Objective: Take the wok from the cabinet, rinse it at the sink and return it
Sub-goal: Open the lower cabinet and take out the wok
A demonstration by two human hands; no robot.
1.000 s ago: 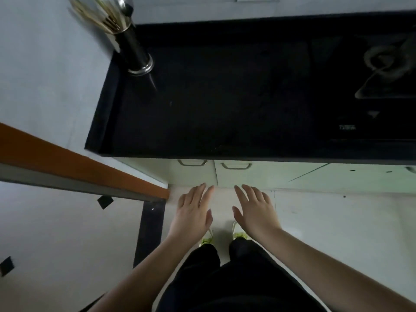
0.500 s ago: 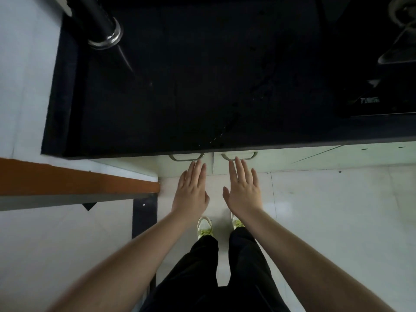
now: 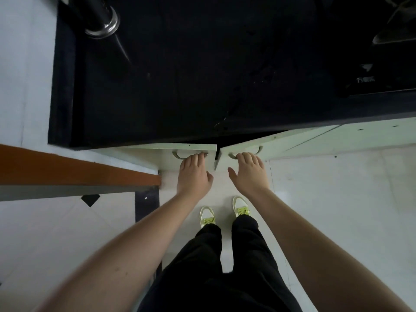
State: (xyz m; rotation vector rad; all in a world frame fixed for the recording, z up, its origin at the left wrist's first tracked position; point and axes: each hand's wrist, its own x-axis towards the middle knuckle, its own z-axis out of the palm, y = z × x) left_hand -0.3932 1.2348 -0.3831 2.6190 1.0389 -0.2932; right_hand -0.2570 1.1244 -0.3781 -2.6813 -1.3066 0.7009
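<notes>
Two pale green cabinet doors sit under the black countertop (image 3: 202, 75). My left hand (image 3: 193, 174) has its fingers hooked over the curved handle of the left cabinet door (image 3: 157, 154). My right hand (image 3: 248, 174) grips the handle of the right cabinet door (image 3: 281, 143). Both doors stand slightly ajar, with a dark gap (image 3: 218, 152) between them. The wok is not visible; the cabinet inside is hidden.
A dark metal utensil holder (image 3: 99, 16) stands at the counter's back left. A black stove (image 3: 382, 52) occupies the right end. An orange-topped ledge (image 3: 78, 170) runs along the left. My feet in yellow-green shoes (image 3: 225, 212) stand on the white tiled floor (image 3: 337, 210).
Both hands moved forward from open in front of the cabinet onto the two handles. The doors, flush before, have swung out slightly.
</notes>
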